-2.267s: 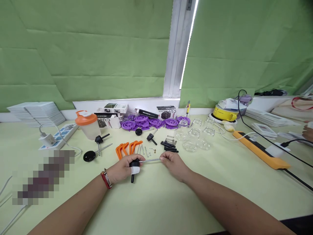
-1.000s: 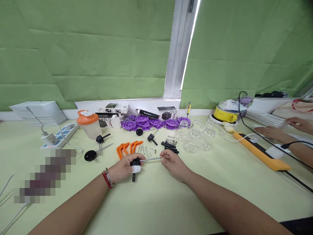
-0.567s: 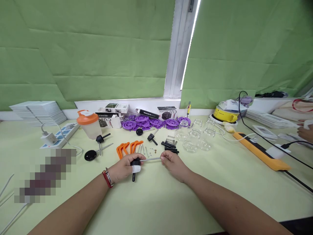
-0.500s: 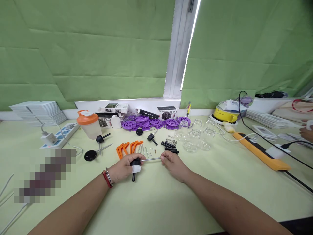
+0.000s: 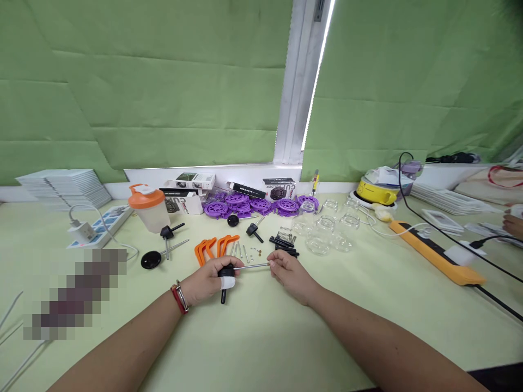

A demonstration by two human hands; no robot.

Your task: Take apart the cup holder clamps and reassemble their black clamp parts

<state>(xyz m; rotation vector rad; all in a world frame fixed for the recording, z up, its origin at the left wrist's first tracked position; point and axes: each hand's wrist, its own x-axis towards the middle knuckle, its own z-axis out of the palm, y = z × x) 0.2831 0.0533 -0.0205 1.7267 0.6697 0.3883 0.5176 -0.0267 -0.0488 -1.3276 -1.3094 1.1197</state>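
My left hand [image 5: 203, 282], with white tape on one finger, is closed around a black round-headed part [image 5: 225, 271]. A black handle [image 5: 223, 296] sticks out of the part toward me, and a thin metal rod [image 5: 254, 265] points right. At the rod's far end, the fingertips of my right hand [image 5: 292, 276] are pinched together; anything small between them is hidden. Just beyond my hands lie orange handles [image 5: 223, 246], metal screws [image 5: 240, 250], tiny brass-coloured pieces [image 5: 259, 252], black tubes [image 5: 281, 243] and springs [image 5: 286, 230].
Similar black rod parts [image 5: 151, 259] lie left and behind. Purple discs [image 5: 239, 204], printed boxes [image 5: 279, 189] and clear plastic cups [image 5: 326, 223] line the back. An orange-lidded shaker [image 5: 147, 204] stands left; an orange power strip [image 5: 437, 253] lies right. Another person's hand [image 5: 512, 223] shows far right.
Almost nothing differs; both hands keep the same hold on the part and its rod. The other person's hand at the far right has shifted slightly.
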